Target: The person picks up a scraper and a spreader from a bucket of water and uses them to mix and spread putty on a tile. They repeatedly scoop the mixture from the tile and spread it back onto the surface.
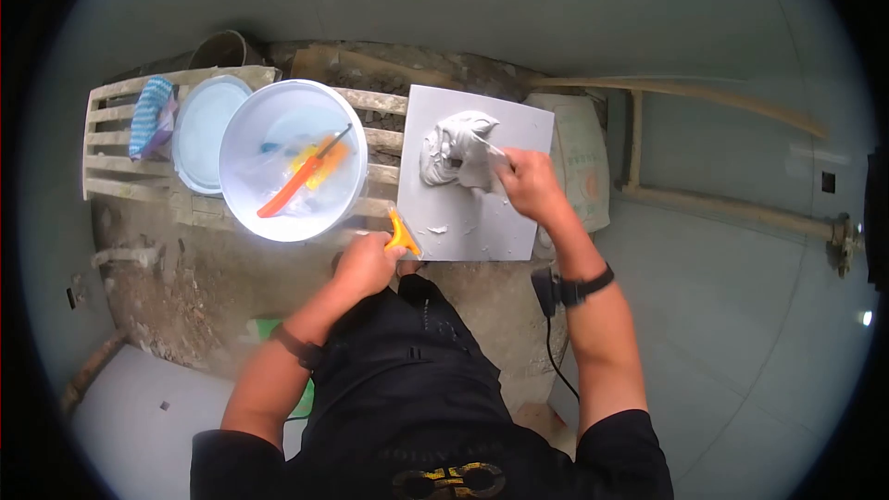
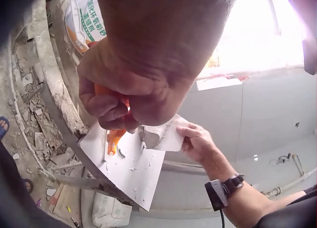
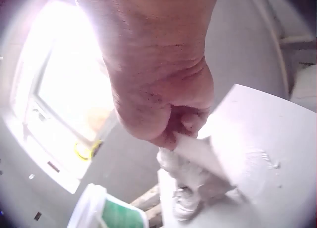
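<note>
Left hand [image 2: 133, 84] grips an orange scraper [image 1: 401, 235] at the near-left corner of the board [image 1: 454, 213]; right hand [image 1: 532, 185] pinches what looks like a blade [image 1: 479, 167] in paste [image 1: 443, 143] atop it, seemingly working it; the next stroke calls for steady pressure.

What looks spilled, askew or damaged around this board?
Stray bits of grey paste lie on the board, apart from the main heap, like small spills. Broken rubble litters the ground beside the slatted bench, which looks untidy. Nothing appears tipped over.
</note>
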Available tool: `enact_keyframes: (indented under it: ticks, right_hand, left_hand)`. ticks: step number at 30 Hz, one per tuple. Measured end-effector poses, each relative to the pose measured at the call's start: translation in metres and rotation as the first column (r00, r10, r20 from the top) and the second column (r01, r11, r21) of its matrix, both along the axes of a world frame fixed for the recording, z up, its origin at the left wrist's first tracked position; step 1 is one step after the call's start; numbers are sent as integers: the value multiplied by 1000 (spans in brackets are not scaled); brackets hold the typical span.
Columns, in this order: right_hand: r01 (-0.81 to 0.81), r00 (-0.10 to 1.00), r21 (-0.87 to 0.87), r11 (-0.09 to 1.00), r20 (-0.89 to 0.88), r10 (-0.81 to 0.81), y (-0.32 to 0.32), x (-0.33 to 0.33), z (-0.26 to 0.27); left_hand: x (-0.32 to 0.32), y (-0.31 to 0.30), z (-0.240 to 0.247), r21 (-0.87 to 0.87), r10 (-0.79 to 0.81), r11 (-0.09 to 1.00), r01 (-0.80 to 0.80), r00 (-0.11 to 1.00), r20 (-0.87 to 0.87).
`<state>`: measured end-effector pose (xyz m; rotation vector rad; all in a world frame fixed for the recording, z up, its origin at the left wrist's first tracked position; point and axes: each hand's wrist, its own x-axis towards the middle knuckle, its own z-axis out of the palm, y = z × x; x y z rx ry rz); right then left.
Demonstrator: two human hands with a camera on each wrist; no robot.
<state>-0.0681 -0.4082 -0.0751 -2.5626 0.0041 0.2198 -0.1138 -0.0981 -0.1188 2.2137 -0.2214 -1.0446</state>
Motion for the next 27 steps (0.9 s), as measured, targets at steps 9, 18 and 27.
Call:
enact_keyframes:
  ticks: [9,18,27]
  right_hand:
    - [-434,894,-463,773,-113,434,34,-67,-44]
    - [-321,919,-598,734,-11,393,26,-35,-50]
    - [-431,899,-477,766,-153,410,4,-16,3]
  left_hand:
    - [-2,-1,-1,-42,60,997,-60,998,-14]
    - [-6,2,-9,-54,79,995,-79,997,5]
    - [-3,5,-10,-66,76,995,-72,996,55]
